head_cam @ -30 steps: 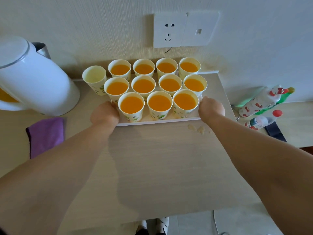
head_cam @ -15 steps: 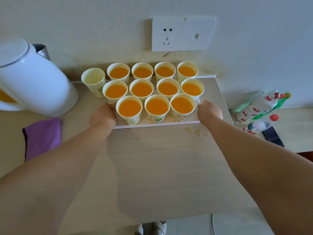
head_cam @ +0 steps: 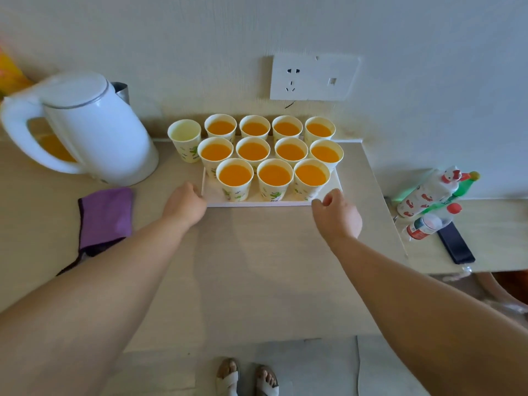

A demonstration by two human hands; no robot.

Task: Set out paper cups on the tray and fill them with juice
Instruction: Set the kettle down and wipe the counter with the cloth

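Single head-worn view, facing forward and down, counter (head_cam: 257,281) close

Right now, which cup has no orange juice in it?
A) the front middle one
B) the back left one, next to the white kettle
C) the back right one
B: the empty cup beside the kettle is pale inside, while the other cups show orange juice.

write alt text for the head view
Eleven cups of orange juice fill a white tray on a counter, with the left hand and right hand at its near corners. An empty cup, a kettle and a purple cloth sit to its left.
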